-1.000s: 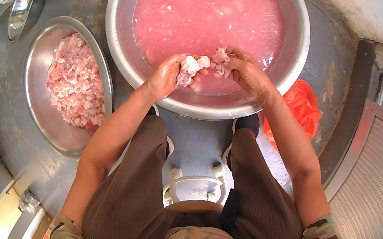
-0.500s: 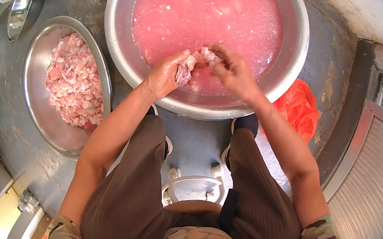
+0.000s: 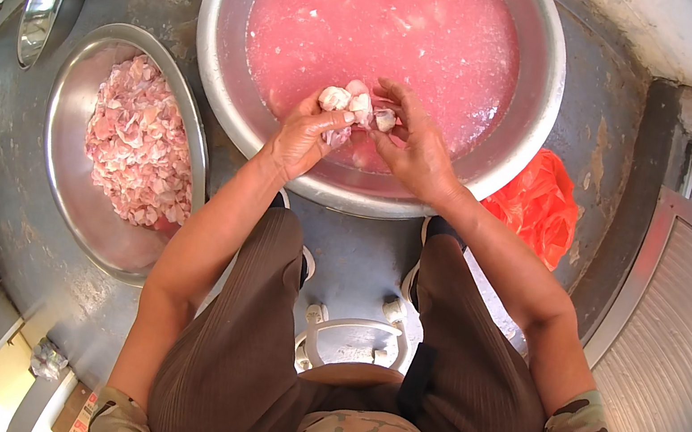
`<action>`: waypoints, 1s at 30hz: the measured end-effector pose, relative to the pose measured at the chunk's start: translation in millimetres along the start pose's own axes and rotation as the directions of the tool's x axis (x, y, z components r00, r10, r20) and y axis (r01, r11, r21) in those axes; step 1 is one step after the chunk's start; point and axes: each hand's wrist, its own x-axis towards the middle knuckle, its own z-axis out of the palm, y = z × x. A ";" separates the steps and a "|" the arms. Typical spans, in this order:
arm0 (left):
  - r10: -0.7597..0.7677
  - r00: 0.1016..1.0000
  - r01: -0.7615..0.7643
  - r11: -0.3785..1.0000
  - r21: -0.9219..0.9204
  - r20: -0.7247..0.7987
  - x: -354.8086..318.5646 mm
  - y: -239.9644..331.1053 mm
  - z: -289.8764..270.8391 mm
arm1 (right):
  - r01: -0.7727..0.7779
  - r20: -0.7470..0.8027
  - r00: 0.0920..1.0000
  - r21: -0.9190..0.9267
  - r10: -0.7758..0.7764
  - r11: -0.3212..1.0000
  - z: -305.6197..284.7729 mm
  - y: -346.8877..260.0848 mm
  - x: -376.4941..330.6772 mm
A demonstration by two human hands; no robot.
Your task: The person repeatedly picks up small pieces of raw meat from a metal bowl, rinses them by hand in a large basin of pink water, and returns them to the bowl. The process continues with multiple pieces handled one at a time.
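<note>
Over the near part of a large metal basin (image 3: 217, 60) filled with pink, cloudy water (image 3: 375, 31), my two hands are close together. My left hand (image 3: 299, 138) is closed around a piece of raw meat (image 3: 358, 108) with pale, rounded knobs, its thumb across the near side. At the piece's right end, the thumb and fingers of my right hand (image 3: 421, 151) curl round a pale knob and grip it. Part of the meat is hidden behind my left fingers. Pale bits float in the water.
On the left, a metal bowl (image 3: 63, 144) holds a heap of raw meat pieces (image 3: 140, 147). An orange-red plastic bag (image 3: 538, 206) lies right of the basin. Another shiny metal bowl (image 3: 43, 5) leans at far left. A wheeled base (image 3: 359, 334) shows between my legs.
The meat piece has been turned, so more of its pale knobs show above my left hand. My right fingers have shifted along its right end. The view has moved slightly.
</note>
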 end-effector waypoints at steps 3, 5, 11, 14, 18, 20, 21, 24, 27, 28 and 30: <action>0.101 0.993 -0.109 0.985 0.132 0.064 0.1 -5.1 -3.2 | -0.150 0.042 0.989 0.224 0.145 0.963 -1.5 8.6 -0.9; 0.139 0.990 -0.143 0.977 0.161 0.036 0.3 -8.9 -3.6 | -0.268 0.085 0.963 0.333 0.254 0.904 -3.1 7.0 0.7; 0.112 0.993 -0.116 0.976 0.183 0.036 0.6 -7.4 1.1 | -0.427 0.102 0.902 0.345 0.419 0.836 -6.6 6.3 6.2; 0.062 0.997 -0.066 0.992 0.108 0.043 -1.1 -1.4 4.9 | -0.373 0.055 0.925 0.311 0.375 0.874 -3.3 3.2 5.3; 0.111 0.992 -0.120 0.978 0.171 0.060 -2.7 -4.0 7.5 | -0.355 0.047 0.931 0.347 0.362 0.868 -1.4 5.4 5.2; 0.117 0.991 -0.126 0.978 0.165 0.060 -2.7 -5.6 5.0 | -0.393 0.085 0.915 0.401 0.393 0.828 -2.2 6.1 4.9; 0.120 0.991 -0.129 0.978 0.162 0.060 -2.8 -5.8 3.8 | -0.421 0.102 0.901 0.440 0.421 0.793 -3.3 4.7 5.2; 0.091 0.994 -0.099 0.985 0.139 0.056 -1.7 -4.4 4.0 | -0.483 0.169 0.852 0.619 0.495 0.620 -5.1 10.8 5.8; 0.097 0.992 -0.104 0.990 0.097 0.076 2.1 -5.8 -6.4 | -0.518 0.304 0.811 0.771 0.500 0.371 -14.6 1.4 11.6; 0.095 0.993 -0.100 0.992 0.083 0.065 2.8 -6.3 -10.2 | -0.527 0.356 0.799 0.802 0.485 0.280 -18.2 -2.7 13.0; 0.087 0.995 -0.089 0.995 0.051 0.051 5.5 -6.7 -10.4 | -0.499 0.317 0.831 0.787 0.457 0.362 -21.7 2.8 7.9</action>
